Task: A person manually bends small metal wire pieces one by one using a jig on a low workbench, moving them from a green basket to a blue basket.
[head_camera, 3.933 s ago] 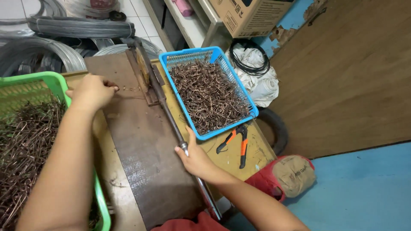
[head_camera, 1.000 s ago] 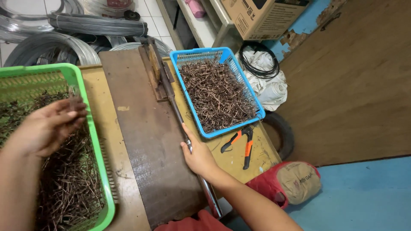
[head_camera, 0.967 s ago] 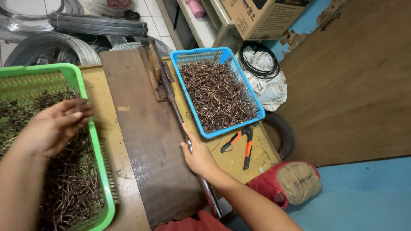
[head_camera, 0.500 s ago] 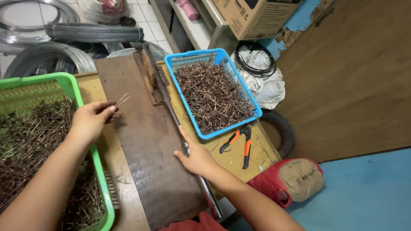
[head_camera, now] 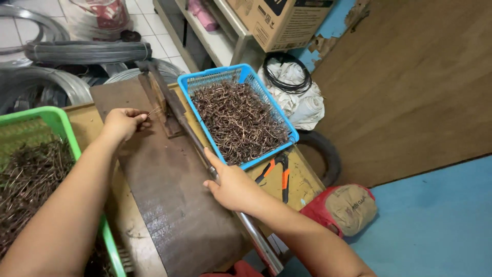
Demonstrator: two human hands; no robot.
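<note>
My left hand [head_camera: 123,122] pinches a few thin wire pieces [head_camera: 154,110] and holds their tips against the block at the far end of the metal lever [head_camera: 195,141] on the dark wooden board [head_camera: 169,195]. My right hand [head_camera: 230,185] grips the lever's long handle midway along. To my left, a green basket [head_camera: 61,128] holds straight wire pieces. On the right of the lever, a blue basket [head_camera: 289,134] is full of bent wire hooks.
Orange-handled pliers [head_camera: 279,172] lie on the bench beside the blue basket. Coils of steel wire [head_camera: 87,51] lie on the floor behind. A red bag [head_camera: 343,205], a tyre [head_camera: 323,154], a black cable coil [head_camera: 287,77] and a cardboard box [head_camera: 282,20] stand at the right.
My left hand left the green basket with a few wire pieces and carried them forward to the block at the lever's far end. My right hand stayed on the handle.
</note>
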